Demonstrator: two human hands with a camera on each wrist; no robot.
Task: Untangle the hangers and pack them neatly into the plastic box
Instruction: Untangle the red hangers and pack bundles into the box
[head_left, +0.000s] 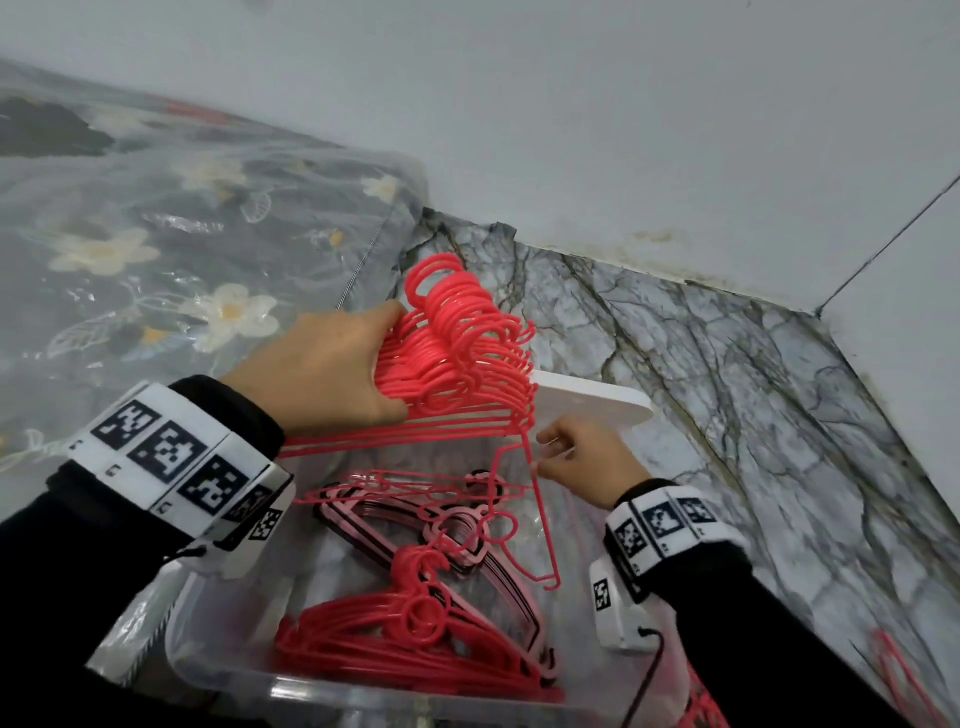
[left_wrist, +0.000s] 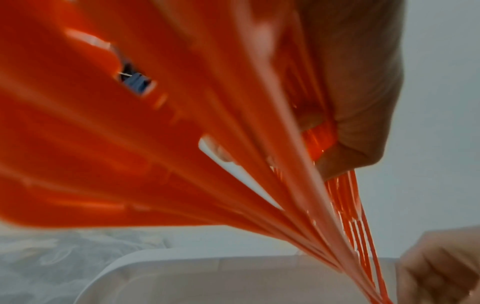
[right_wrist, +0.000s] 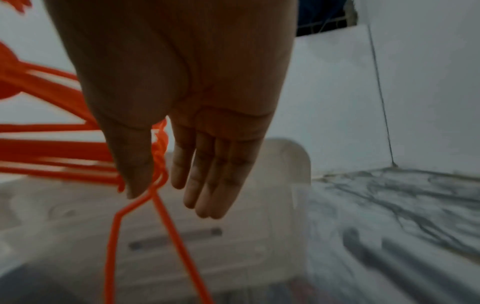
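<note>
My left hand (head_left: 363, 358) grips a thick bundle of red hangers (head_left: 462, 343) above the clear plastic box (head_left: 228, 670); up close the fingers (left_wrist: 363, 107) wrap the bundle (left_wrist: 155, 144). One loose red hanger (head_left: 543, 514) dangles from the bundle's right end into the box. My right hand (head_left: 550, 460) is at that end with fingers straight, and its thumb (right_wrist: 137, 176) touches the dangling hanger (right_wrist: 166, 232). Inside the box lie a red hanger pile (head_left: 415, 644) and a stack of pink and black ones (head_left: 415, 525).
A white lid (head_left: 597, 402) lies behind the box on the marble-patterned floor (head_left: 753, 415). Plastic-covered floral bedding (head_left: 156, 234) fills the left side. More red hangers (head_left: 904, 675) lie on the floor at bottom right. A white wall runs behind.
</note>
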